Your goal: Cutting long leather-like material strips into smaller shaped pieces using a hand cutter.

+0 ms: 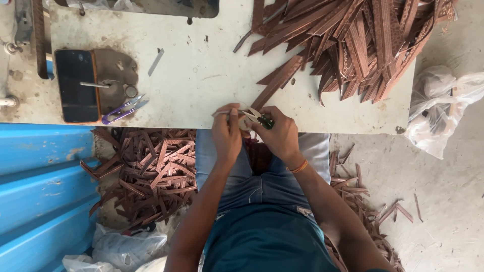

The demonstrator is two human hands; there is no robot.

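- The left hand (226, 133) pinches one end of a brown strip (269, 93) at the table (201, 75) edge; the strip runs up towards the pile (363, 45).
- The right hand (280, 136) is closed on green-handled snips (258, 119), blades apparently just beside the left fingertips, though this part is small, so a careless cut could nick them.
- A loose pinch could let the strip slide, spoiling the cut.
- Offcuts may fall onto the floor heap (151, 176).

Lying on the white bench (201, 75): a dark phone (76, 85), purple snips (122, 111) just beside it. Sitting on the floor: a clear plastic bag (438, 108). Standing at the side: a blue metal sheet (43, 191).
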